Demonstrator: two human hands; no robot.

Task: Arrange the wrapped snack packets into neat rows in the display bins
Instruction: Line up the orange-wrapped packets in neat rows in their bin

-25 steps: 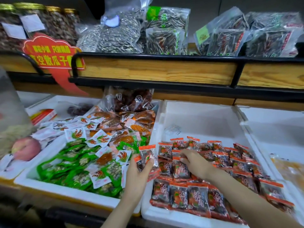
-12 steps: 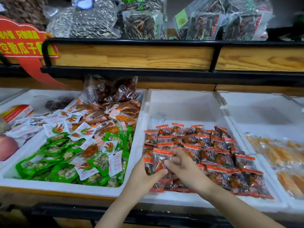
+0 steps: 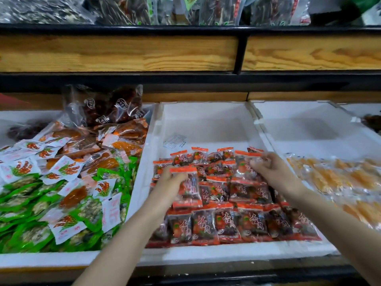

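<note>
Several red-and-orange wrapped snack packets (image 3: pixel 228 223) lie in rough rows in the front half of the middle white foam bin (image 3: pixel 206 124). My left hand (image 3: pixel 165 186) grips one such packet (image 3: pixel 187 188) upright above the bin's left side. My right hand (image 3: pixel 274 172) pinches another packet (image 3: pixel 245 164) over the right part of the pile, fingers curled on its clear wrapper. The back half of the bin is bare foam with a small label lying on it.
The left bin (image 3: pixel 61 259) holds mixed green, white and orange packets (image 3: pixel 61 193) in a heap. The right bin (image 3: pixel 309 129) holds yellow-orange packets (image 3: pixel 338 182). A wooden shelf (image 3: pixel 123 52) with a black rail overhangs the bins' back, with bags of seeds on top.
The view has dropped and closed in on the middle bin. My hands, together over one packet at the front left, have parted; each now holds its own packet, the right one farther back and right.
</note>
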